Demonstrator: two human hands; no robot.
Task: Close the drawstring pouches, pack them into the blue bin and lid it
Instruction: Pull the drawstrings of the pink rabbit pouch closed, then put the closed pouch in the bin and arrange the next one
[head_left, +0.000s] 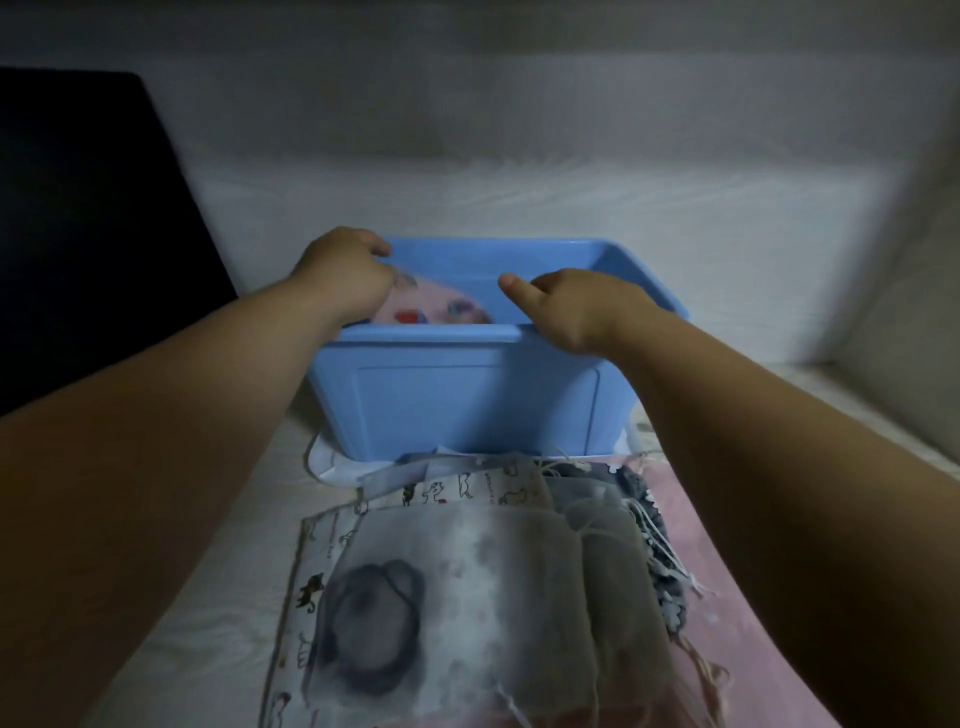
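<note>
At mid-frame the left hand (343, 275) grips a pouch (436, 306) inside the bin (467, 400), the right hand (576, 306) curls at its near rim, hold unclear; best lay it flat, sparing room for the stack (467, 571) below.

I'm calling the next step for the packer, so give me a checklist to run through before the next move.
1. Pink printed fabric pouch lies inside the light blue plastic bin: ok.
2. Left hand clear of that pouch: cannot tell; its curled fingers sit at the pouch's edge.
3. Right hand free: ok; over the bin's near rim, nothing seen in it.
4. All pouches packed: not ok; a stack of flat fabric pouches lies in front of the bin.
5. Stack's top grey sheer pouch drawn closed: cannot tell.
6. Bin lidded: not ok; open top.
</note>
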